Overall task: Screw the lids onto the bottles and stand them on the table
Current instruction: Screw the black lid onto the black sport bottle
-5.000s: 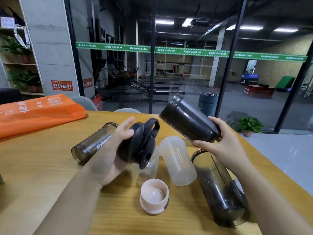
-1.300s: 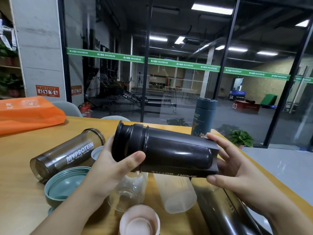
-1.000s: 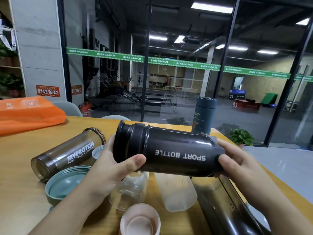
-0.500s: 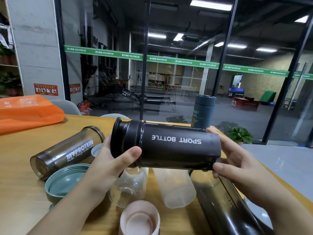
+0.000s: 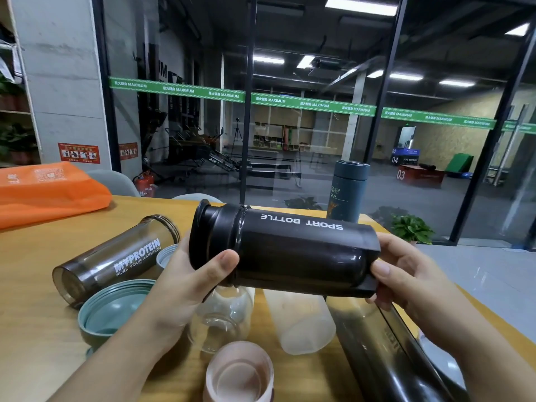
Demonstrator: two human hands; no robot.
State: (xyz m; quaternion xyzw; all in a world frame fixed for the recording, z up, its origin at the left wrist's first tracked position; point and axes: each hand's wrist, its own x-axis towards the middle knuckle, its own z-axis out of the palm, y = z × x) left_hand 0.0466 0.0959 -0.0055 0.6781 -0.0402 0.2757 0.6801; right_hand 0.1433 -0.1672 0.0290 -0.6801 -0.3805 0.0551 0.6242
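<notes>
A black bottle marked SPORT BOTTLE (image 5: pixel 301 253) is held level above the table, its black lid (image 5: pixel 214 236) on its left end. My left hand (image 5: pixel 185 282) grips the lid end, thumb over the front. My right hand (image 5: pixel 406 277) grips the bottle's base. Below them lie a smoky MYPROTEIN bottle (image 5: pixel 116 259), a clear glass bottle (image 5: pixel 223 317), a frosted white bottle (image 5: pixel 301 323) and a long dark bottle (image 5: pixel 385 349), all on their sides. A green lid (image 5: pixel 101 311) and a pink lid (image 5: pixel 237 372) lie open side up.
The wooden table (image 5: pixel 29 285) carries an orange bag (image 5: pixel 49 190) at the far left and a capped dark teal flask (image 5: pixel 348 192) standing upright at the far edge. A glass wall stands behind the table. The right table edge drops to a grey floor.
Five seconds ago the lid and bottle were apart, one in each hand; now the lid sits on the bottle. Over the last second the bottle has rotated, its lettering moving to the top.
</notes>
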